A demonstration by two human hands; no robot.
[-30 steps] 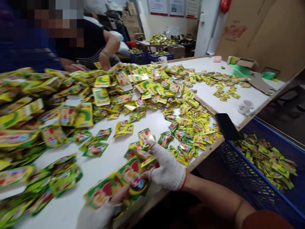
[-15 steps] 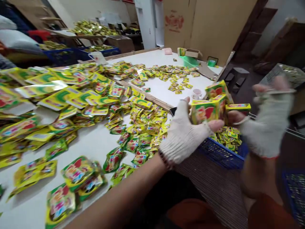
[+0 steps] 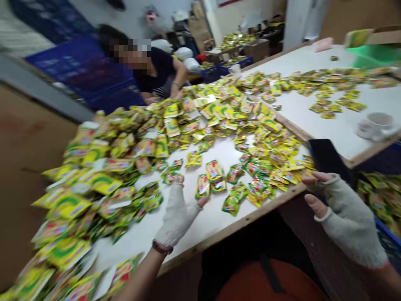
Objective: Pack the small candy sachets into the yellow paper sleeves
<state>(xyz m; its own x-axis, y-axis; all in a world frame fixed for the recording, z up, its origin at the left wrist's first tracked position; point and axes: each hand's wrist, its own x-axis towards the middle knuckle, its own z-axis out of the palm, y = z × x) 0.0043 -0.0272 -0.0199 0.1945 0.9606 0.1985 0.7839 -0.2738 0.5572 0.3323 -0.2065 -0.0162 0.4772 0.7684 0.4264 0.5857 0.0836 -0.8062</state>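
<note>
White counter (image 3: 206, 223) with a wooden edge (image 3: 246, 219), heavily loaded with glossy packets; frame partly blurred. Nearest the left hand is a small group of packets (image 3: 214, 170), lying loose near the middle of the counter, just beyond the thumb.

Risks noted. Slick wrappers and uneven stacking could let the tall heap (image 3: 103, 184) slump onto the bare working strip if the left arm brushes it. Small sachets (image 3: 232, 202) sit close to the front edge; a sideways sweep could send them to the floor. Packets of differing sizes lie close together, so mixing is possible should a pile slide. At the counter's corner, a dark phone (image 3: 328, 156) lies near the right hand's fingertips and could be knocked off by a careless reach.

Condition of the group: three packets visible, flat to slightly puffed, yellow and green with red patches, two overlapping. No tear is apparent; print is too blurred to read.

The left hand (image 3: 179, 215), in a fingerless white glove, is spread above the counter, thumb well apart from the fingers; contact cannot be confirmed. The right hand (image 3: 347, 219) is likewise gloved, unclosed, beyond the front edge, with nothing visible in it.

Further out: a blue crate (image 3: 390, 234) of packets at right, a mug (image 3: 379, 123) on the adjoining section, and a co-worker (image 3: 159, 75) seated behind the heap.
</note>
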